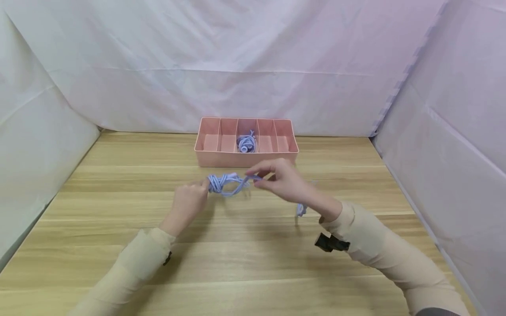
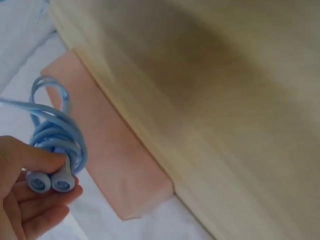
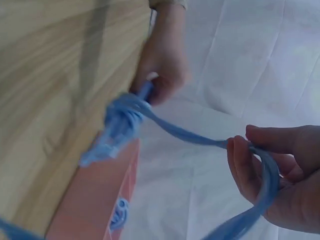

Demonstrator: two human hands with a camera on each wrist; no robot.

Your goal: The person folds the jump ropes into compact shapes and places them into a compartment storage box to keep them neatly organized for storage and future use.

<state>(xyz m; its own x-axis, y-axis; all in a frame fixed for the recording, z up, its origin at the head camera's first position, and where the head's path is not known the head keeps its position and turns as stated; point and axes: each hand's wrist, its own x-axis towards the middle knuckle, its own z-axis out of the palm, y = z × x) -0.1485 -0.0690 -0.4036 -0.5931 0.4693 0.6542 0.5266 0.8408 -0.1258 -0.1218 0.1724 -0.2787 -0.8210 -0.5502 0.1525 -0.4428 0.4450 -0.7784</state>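
My left hand [image 1: 190,197] grips a light blue cord [image 1: 215,184] wound into a tight bundle. In the left wrist view, two round, earbud-like ends [image 2: 62,180] show between my thumb and fingers. Strands run from the bundle to my right hand [image 1: 282,181], which pinches them between thumb and fingers. Seen from the right wrist, the cord [image 3: 185,135] stretches between both hands, then loops round the right fingers [image 3: 245,167] and hangs down. Both hands are above the table in front of the pink box [image 1: 247,159].
The box has several compartments, and another coiled blue cord [image 1: 246,143] lies in its middle one. A blue piece [image 1: 301,210] shows below my right forearm. White cloth [image 1: 237,96] rises behind the wooden table [image 1: 237,263] and along both sides.
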